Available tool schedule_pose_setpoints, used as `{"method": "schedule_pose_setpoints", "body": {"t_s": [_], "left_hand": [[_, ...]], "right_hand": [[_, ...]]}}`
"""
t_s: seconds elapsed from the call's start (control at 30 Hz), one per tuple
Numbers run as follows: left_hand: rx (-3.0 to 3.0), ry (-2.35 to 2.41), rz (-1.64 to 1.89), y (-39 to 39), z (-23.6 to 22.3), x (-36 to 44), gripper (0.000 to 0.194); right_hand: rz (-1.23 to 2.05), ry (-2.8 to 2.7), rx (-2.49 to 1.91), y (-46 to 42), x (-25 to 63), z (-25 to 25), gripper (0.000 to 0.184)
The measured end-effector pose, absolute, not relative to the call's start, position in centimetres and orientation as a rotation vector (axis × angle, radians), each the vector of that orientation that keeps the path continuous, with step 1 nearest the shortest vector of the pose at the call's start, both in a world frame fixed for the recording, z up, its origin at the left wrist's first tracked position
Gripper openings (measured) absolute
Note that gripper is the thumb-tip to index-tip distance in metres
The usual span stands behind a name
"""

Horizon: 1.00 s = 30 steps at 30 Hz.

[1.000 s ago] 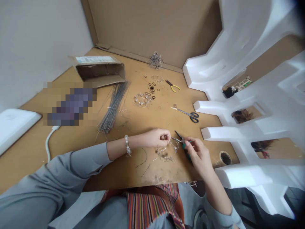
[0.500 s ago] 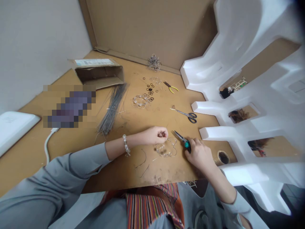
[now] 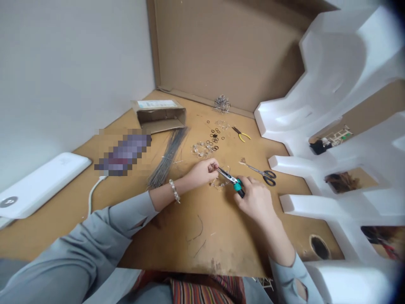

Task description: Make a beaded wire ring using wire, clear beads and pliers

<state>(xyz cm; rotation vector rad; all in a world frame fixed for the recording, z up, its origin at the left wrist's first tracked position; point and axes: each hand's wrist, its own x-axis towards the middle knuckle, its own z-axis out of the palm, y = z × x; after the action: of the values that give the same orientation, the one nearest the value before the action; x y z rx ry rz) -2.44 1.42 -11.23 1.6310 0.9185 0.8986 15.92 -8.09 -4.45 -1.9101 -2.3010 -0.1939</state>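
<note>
A beaded wire ring (image 3: 217, 185) hangs from the pinched fingers of my left hand (image 3: 204, 173), just above the tabletop. Its top is partly hidden by fingers and tool. My right hand (image 3: 255, 197) is wrapped round needle-nose pliers (image 3: 238, 185) with green and black handles. The jaws point left and reach the left fingertips at the ring's upper edge; whether they grip the wire is too small to tell. Another beaded wire ring (image 3: 201, 149) lies farther back, beside several small dark rings (image 3: 215, 140).
A bundle of straight grey wires (image 3: 166, 162) lies by an open cardboard box (image 3: 161, 122). Yellow-handled pliers (image 3: 242, 134) and black-handled scissors (image 3: 268, 177) lie right of centre. A wire tangle (image 3: 222, 103) sits at the back. White foam (image 3: 297, 204) borders the right; a white power bank (image 3: 44, 181) is left.
The pliers have moved left, bringing their jaws from apart to the left fingertips. The ring is now raised slightly with my left hand. The camera view has shifted.
</note>
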Motion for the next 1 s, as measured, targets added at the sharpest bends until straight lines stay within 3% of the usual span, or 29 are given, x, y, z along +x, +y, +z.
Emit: {"method": "schedule_pose_setpoints", "body": {"t_s": [0.5,1.0], "left_hand": [[1.853,1.092,0.961,0.6,-9.7,-2.2,0.003],[1.523,0.849,0.896,1.7,-10.2,-2.0,0.005]], "right_hand": [[-0.359,-2.288,-1.974,-7.6,16.8,-6.5,0.035],[-0.397,-2.241,-1.989,-7.6,17.1,-6.9,0.034]]}}
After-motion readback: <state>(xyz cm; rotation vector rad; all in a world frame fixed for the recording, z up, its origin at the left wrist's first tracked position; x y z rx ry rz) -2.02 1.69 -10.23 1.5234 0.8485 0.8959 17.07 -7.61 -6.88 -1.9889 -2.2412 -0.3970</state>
